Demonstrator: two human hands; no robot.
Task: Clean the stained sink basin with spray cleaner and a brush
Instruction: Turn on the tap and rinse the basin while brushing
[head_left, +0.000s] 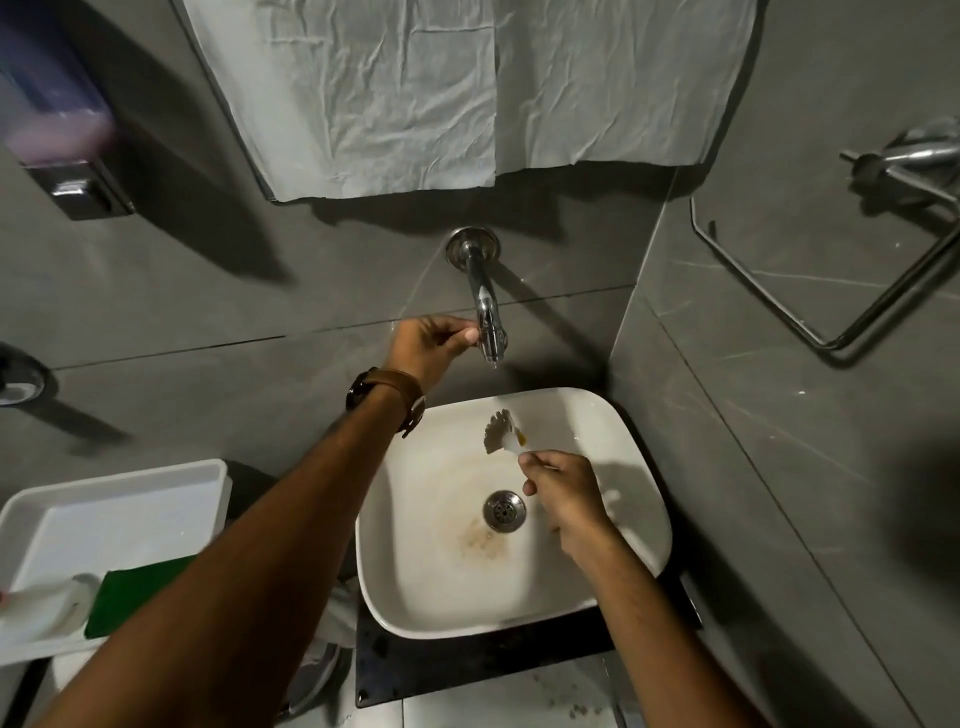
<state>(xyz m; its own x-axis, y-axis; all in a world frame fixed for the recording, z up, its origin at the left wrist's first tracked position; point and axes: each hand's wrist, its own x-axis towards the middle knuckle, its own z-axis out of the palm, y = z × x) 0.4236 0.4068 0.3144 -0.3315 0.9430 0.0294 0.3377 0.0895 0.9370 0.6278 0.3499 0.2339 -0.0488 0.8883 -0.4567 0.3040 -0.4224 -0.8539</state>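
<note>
The fingertips of the person's left hand (431, 345) pinch the side of a chrome tap (487, 317) near its spout end, probably to work the valve; a single drop hangs under the spout, so whether water is being started or stopped cannot be told. A brown-strapped watch (387, 397) sits on that wrist, and the arm reaches in from the near left.

The right hand (563, 499) is clenched around the handle of a small brush (504, 431), thumb and forefinger close to the head. The pale bristles fan toward the far wall and hang over the far part of the white sink basin (415, 587), almost under the spout, likely placed to catch the water. Whether the bristles touch the porcelain is unclear.

Brown stains ring the steel drain (504, 512) and spread toward the near side, so scrubbing appears unfinished.

At the near left, a white tray (130, 483) holds a white bottle (44, 605), perhaps the spray cleaner, parked beside a green cloth (132, 597). A crumpled sheet (467, 88) hangs on the far wall above the tap.
</note>
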